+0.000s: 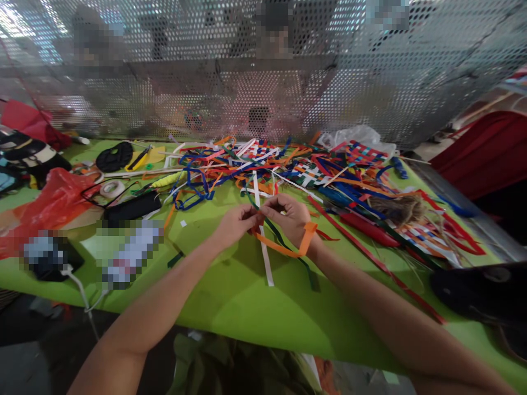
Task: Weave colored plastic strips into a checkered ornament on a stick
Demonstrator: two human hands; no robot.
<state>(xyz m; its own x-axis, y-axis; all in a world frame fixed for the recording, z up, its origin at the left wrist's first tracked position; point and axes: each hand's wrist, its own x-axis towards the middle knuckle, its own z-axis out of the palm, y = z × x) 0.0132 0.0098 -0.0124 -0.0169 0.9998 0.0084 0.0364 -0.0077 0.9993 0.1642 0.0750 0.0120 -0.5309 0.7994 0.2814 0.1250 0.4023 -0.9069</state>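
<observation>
My left hand (236, 225) and my right hand (288, 218) meet over the green table, fingertips pinched together around crossing strips. A dark green strip (276, 233) passes between the fingers and trails down to the right. Under them a white strip (266, 260) runs from the far side toward me. An orange strip (280, 248) curves below my right hand and folds near the wrist. Where the strips cross is mostly hidden by my fingers.
Tangled coloured strips and woven pieces (308, 174) spread along the back of the table (230, 307). On the left lie a phone (134, 252), black case (134, 209), tape roll (112, 189) and red plastic bag (68, 195). A perforated metal screen (197, 99) stands behind.
</observation>
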